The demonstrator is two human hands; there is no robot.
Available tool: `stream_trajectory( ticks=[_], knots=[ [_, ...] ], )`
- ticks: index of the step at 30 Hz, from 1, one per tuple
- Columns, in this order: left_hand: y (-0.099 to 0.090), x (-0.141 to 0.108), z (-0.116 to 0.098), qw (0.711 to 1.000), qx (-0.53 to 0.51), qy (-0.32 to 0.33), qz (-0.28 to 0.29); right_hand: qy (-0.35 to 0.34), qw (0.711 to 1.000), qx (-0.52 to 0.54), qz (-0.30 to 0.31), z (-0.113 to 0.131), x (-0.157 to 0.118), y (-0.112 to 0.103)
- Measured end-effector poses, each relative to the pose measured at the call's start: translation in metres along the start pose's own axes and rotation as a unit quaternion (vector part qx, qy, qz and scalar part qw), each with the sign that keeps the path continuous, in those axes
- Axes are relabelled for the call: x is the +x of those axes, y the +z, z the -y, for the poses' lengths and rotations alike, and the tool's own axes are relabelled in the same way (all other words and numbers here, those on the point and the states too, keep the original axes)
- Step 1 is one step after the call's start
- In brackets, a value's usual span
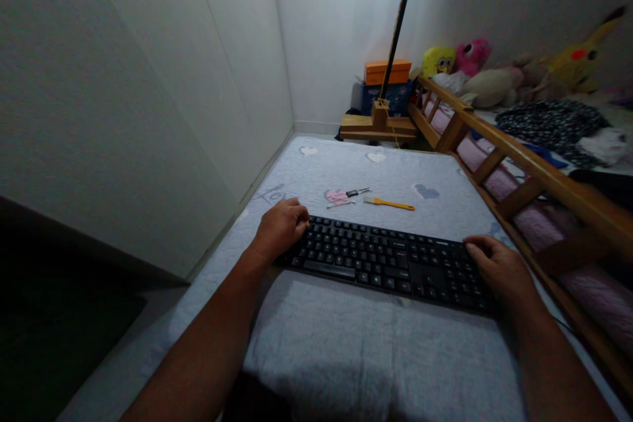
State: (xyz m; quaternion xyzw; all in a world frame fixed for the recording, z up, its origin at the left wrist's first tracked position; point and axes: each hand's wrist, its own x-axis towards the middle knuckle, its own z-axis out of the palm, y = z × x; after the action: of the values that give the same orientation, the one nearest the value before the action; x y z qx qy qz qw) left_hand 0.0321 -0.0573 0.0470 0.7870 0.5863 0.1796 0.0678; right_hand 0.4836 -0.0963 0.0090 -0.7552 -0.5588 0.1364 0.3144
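A black computer keyboard (380, 262) lies across the light blue bedspread (341, 336), its keys facing up. Around its left end my left hand (283, 229) is closed, thumb and fingers on the edge. My right hand (504, 270) grips the opposite end, with fingertips at the far right corner. Just beyond the keyboard lie a brush (390, 203) with a yellow handle and pale bristles, and a pink item (339, 196) with a black-and-metal tool (359, 192) beside it. A thin metal-looking stick (341, 204) rests in front of these.
A wooden bed rail (509, 151) runs along the right, with plush toys (475, 56) behind it. White wardrobe doors (198, 79) stand at the left. Past the far edge are a wooden stand (380, 122) with a dark pole and an orange box (387, 72).
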Motion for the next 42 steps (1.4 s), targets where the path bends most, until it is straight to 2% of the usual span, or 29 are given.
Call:
stream_trajectory(
  ticks=[8,12,17,28,33,38,42],
  knots=[
    [0.001,-0.001,0.004,1.000,0.016,-0.014,-0.010,-0.007,1.000,0.001,0.009,-0.004,0.000,0.000],
    [-0.001,0.000,0.006,0.999,0.037,-0.026,-0.012,-0.016,1.000,-0.004,-0.008,-0.004,0.001,0.001],
    [-0.002,0.000,0.006,0.998,0.044,-0.035,-0.019,-0.003,1.000,-0.006,-0.004,0.000,0.000,0.000],
    [0.000,-0.001,0.005,0.999,0.030,-0.012,-0.033,0.001,1.000,-0.004,0.001,0.000,0.000,0.000],
    [-0.001,-0.001,0.001,0.999,-0.025,0.017,-0.040,-0.009,1.000,-0.001,-0.011,-0.003,0.000,0.001],
    [0.003,-0.001,-0.005,0.995,-0.072,0.072,-0.011,-0.015,1.000,-0.009,-0.011,-0.004,0.001,0.001],
    [0.003,0.000,-0.006,0.997,-0.046,0.066,0.010,-0.002,1.000,-0.006,-0.010,-0.002,0.000,0.000]
  ],
)
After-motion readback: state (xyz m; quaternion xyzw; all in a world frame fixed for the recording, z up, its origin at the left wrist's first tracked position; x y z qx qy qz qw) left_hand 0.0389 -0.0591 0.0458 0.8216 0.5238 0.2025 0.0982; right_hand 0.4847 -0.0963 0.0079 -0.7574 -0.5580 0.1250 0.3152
